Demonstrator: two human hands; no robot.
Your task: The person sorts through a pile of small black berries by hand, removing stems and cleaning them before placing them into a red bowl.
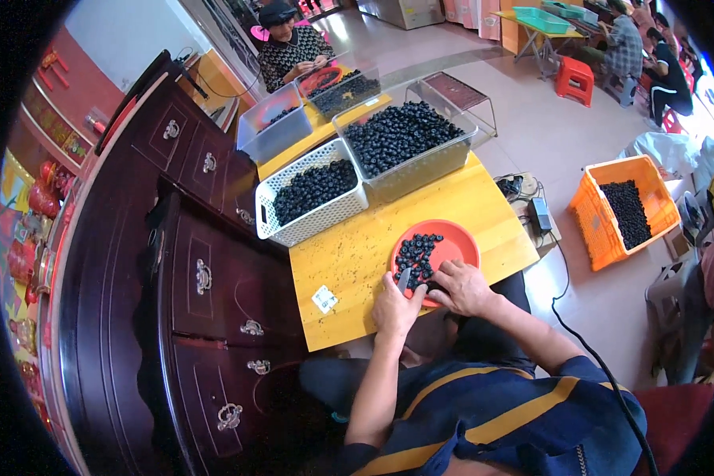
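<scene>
A round orange-red plastic dish lies near the front edge of the yellow table. Small black ring-like parts are scattered over its left half. My left hand is at the dish's near left rim, closed on a small blade that points up between thumb and fingers. Over the dish's near right side, my right hand has its fingers bent down and pressed together, close to the left thumb. What lies between its fingertips is hidden.
Beyond the dish stand a white perforated basket and a clear bin, both holding many black parts. A dark wooden cabinet borders the left. An orange crate sits on the floor at right. Another person works across the table.
</scene>
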